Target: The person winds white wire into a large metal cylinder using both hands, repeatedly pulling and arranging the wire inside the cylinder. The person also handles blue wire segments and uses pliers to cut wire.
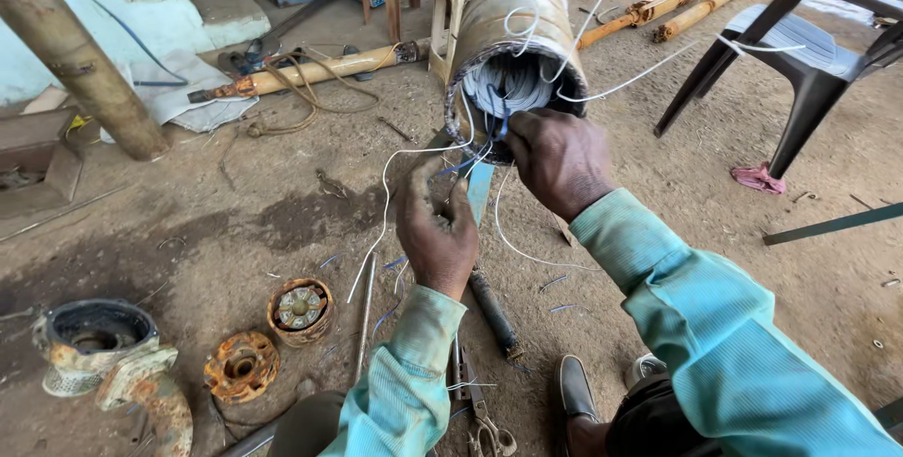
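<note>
Two hands are working at the open end of the big rusty steel motor cylinder [513, 34] lying on the dirt floor. You're pinching its white winding wires [513, 86] with your right hand [557, 161]; keep them untangled. Your left hand [435, 231], fisted thumb-up, is gripping blue wires [461, 167].

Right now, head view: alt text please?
Both hands work white wires at the open end of a metal cylinder; the right hand reaches into the winding, the left hand pinches strands below. Rusty parts lie on the dirt floor.
</note>
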